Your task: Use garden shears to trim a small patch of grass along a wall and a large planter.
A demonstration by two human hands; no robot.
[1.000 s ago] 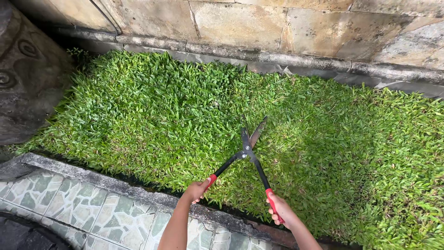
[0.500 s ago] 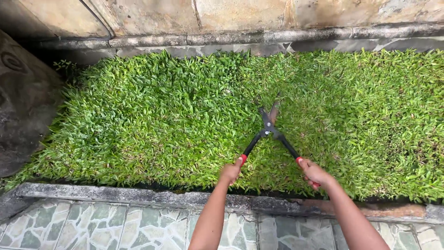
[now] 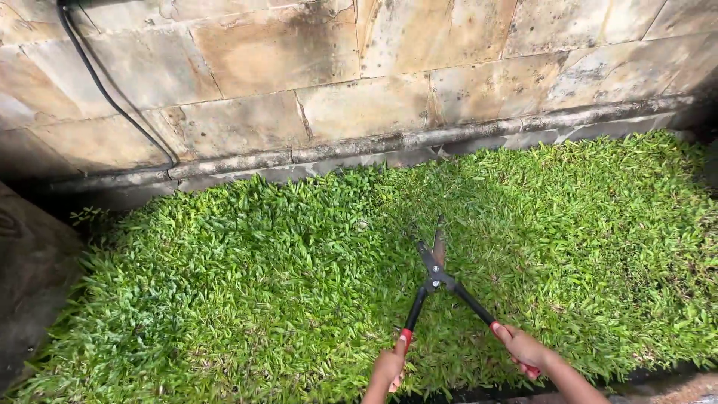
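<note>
I hold a pair of garden shears [image 3: 436,278] with black shafts and red grips over a bed of thick green grass [image 3: 299,284]. My left hand [image 3: 389,368] is closed on the left red grip at the bottom edge of the view. My right hand [image 3: 526,349] is wrapped around the right red grip. The blades point away from me toward the wall, slightly parted, their tips just above the grass. Both forearms run out of the frame at the bottom.
A stained stone block wall [image 3: 314,82] with a raised ledge [image 3: 351,148] borders the far side of the grass. A black cable [image 3: 112,97] hangs down the wall at left. A dark rock [image 3: 26,269] sits at the left edge.
The view has tilted up, showing more wall and hiding the paved curb. The shears' handles have come closer together and both hands sit lower in the frame.
</note>
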